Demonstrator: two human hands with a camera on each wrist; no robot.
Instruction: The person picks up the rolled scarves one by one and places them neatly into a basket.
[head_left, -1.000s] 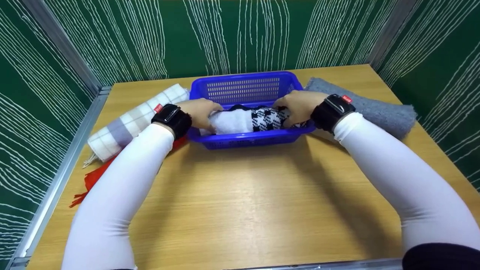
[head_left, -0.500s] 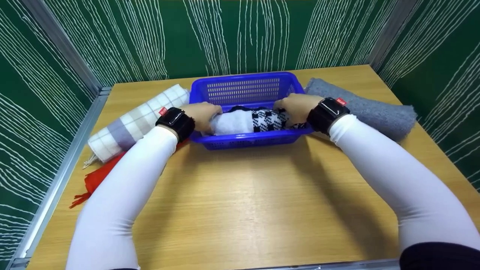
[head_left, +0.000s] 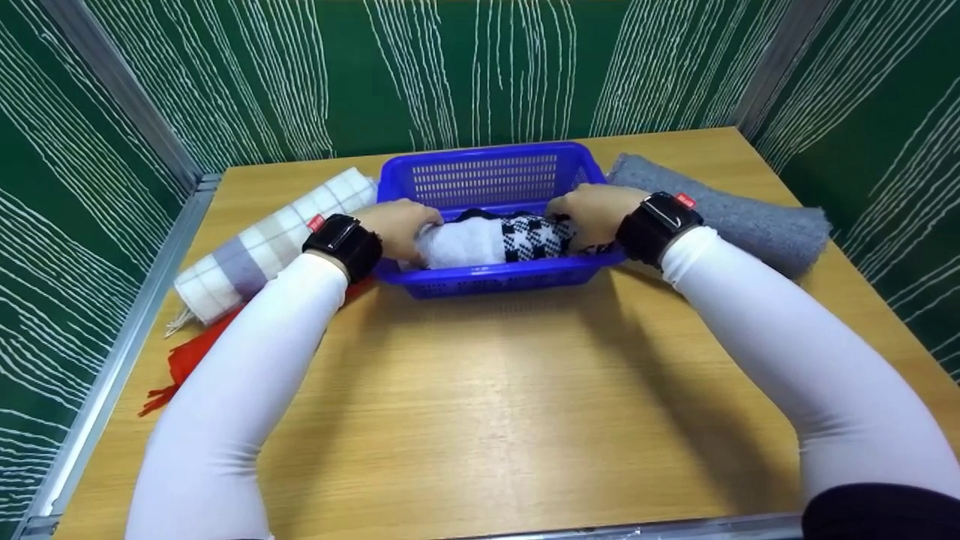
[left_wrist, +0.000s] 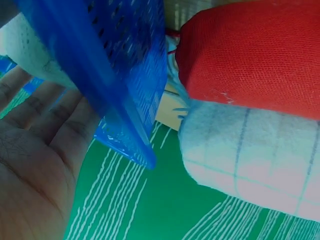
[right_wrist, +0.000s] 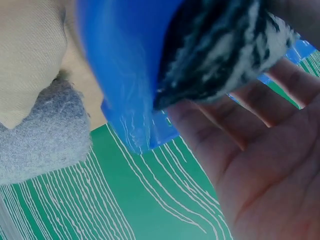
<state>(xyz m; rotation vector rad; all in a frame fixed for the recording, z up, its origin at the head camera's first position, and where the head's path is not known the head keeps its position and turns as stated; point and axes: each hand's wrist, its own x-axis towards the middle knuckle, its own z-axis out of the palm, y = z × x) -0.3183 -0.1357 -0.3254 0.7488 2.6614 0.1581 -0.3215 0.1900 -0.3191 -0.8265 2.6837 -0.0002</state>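
In the head view a rolled scarf (head_left: 465, 244), white on the left and black-and-white houndstooth on the right, lies lengthwise in a blue plastic basket (head_left: 480, 275). My left hand (head_left: 395, 227) holds the white end, thumb on the near side and fingers behind. The houndstooth end is held likewise by my right hand (head_left: 594, 214). The left wrist view shows the left palm (left_wrist: 42, 155) beside the basket wall, its fingers reaching behind the white roll (left_wrist: 37, 52). From the right wrist, fingers pass under the houndstooth roll (right_wrist: 220, 55). The roll's underside is hidden.
Left of the basket lie a white checked roll (head_left: 270, 247) with fringe and a red fringed roll (head_left: 199, 352), partly under the left arm. To the right are a grey roll (head_left: 727, 214) and a beige roll (right_wrist: 30, 55). Green panels (head_left: 480, 75) enclose the wooden table (head_left: 480, 420).
Both hands have shifted only slightly, the right one a little to the left, its visible fingers closer together. The scarf and basket stay in nearly the same place.
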